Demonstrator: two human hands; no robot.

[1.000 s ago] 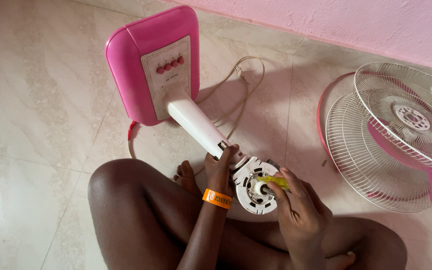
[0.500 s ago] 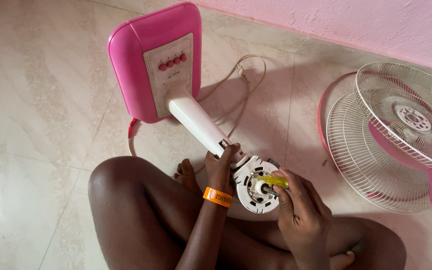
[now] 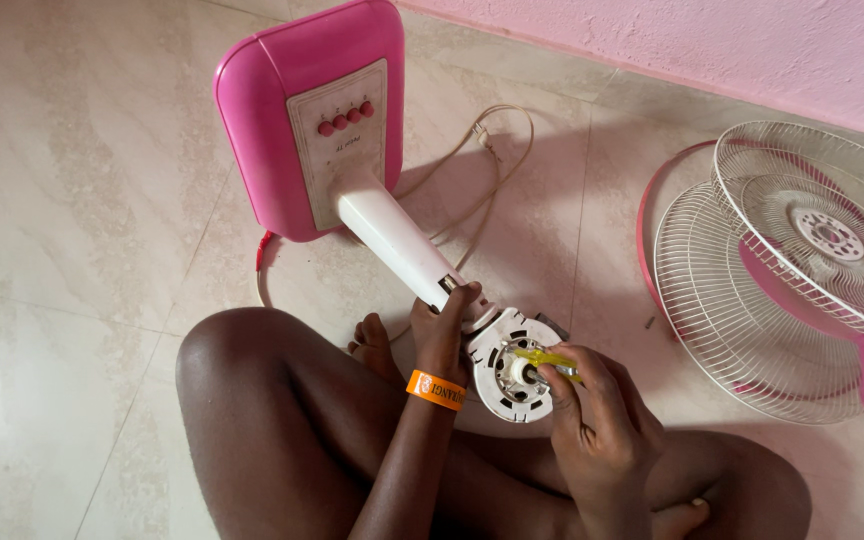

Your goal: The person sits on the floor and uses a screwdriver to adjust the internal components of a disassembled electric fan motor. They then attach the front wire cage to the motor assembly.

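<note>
Barely shifted since earlier, both hands in place. Head view: left hand (image 3: 444, 335) wrapped around white fan neck (image 3: 392, 235) beside motor housing (image 3: 508, 368); right hand (image 3: 597, 425) pinching yellow-handled screwdriver (image 3: 544, 360) against housing, over crossed legs.

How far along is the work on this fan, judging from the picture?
Done: the wire grilles are off, lying on the floor. In hand: the left hand steadies the white motor housing, and the right hand works a yellow-handled screwdriver at it. Left: the housing remains on the pink stand.
</note>
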